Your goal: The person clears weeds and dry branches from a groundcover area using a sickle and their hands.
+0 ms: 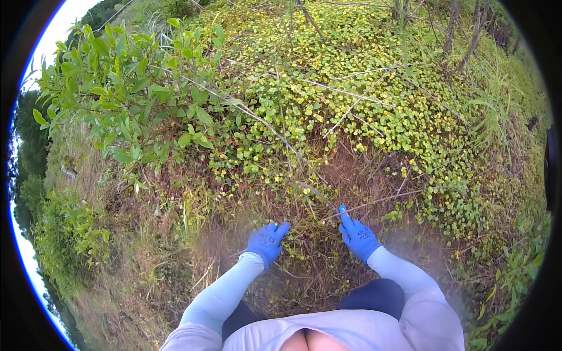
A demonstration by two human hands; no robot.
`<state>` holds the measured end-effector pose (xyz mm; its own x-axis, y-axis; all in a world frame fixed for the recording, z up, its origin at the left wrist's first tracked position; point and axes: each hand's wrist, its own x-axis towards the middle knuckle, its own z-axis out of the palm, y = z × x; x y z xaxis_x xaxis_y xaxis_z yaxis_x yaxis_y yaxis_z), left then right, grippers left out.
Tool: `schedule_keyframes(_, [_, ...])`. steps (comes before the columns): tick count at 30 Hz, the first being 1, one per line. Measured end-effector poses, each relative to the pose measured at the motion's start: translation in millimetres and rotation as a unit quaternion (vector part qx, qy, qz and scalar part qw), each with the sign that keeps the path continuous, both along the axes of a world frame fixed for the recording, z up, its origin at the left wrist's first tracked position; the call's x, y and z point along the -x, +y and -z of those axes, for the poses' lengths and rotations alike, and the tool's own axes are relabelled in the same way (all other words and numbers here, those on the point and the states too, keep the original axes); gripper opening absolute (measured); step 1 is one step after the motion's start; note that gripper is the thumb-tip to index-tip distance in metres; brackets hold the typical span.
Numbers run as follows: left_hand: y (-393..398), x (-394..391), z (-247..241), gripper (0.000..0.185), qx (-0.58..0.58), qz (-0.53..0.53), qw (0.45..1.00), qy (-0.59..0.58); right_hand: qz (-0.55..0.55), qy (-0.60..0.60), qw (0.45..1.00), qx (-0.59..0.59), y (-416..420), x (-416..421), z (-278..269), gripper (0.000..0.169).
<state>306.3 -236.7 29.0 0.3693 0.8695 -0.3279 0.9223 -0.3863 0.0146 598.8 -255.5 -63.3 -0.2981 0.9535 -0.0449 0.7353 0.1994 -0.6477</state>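
My right hand (358, 237), in a blue work glove, is closed around the near end of a sickle. Its narrow, curved grey blade (318, 192) reaches up and left over the weeds; the handle is mostly hidden by the glove. To the left, my left hand (266, 242), gloved alike, has its fingers curled at a tuft of thin plant stems (300, 227). Those stems lie between both hands, low over the ground. A long dry twig (377, 202) passes close to my right fingertips.
Low, yellow-green leafy ground cover (373, 101) spreads over the slope ahead. A leafy shrub (127, 92) stands at the upper left. Dry sticks (263, 120) lie across the growth, and bare reddish soil (344, 166) shows beyond my hands. Thin woody trunks (452, 30) rise at the upper right.
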Motion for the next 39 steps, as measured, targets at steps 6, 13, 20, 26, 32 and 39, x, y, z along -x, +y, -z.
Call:
schedule_keyframes(6, [23, -19, -5, 0.073, -0.039, 0.185, 0.982, 0.022, 0.011, 0.146, 0.966, 0.215, -149, -66, 107, 0.068])
schedule_keyframes(13, [72, -87, -17, 0.079, -0.099, 0.172, 0.967, 0.162, 0.194, 0.236, 0.951, 0.043, 19, -30, -40, 0.062])
schedule_keyframes(20, [129, -86, 4, 0.058, 0.018, 0.039, 0.998, 0.053, 0.116, 0.112, 0.985, 0.066, 76, -5, -25, 0.068])
schedule_keyframes(26, [109, -67, 14, 0.05, 0.111, 0.059, 0.992, 0.002, 0.049, 0.12, 0.987, 0.1, -80, -57, 22, 0.073])
schedule_keyframes(32, [33, -17, 47, 0.047, 0.181, 0.011, 0.983, 0.001, 0.107, 0.14, 0.945, 0.275, -125, -61, 11, 0.072])
schedule_keyframes(39, [36, -10, 20, 0.062, 0.042, -0.159, 0.981, -0.105, 0.221, 0.273, 0.909, 0.223, 90, 13, -63, 0.064])
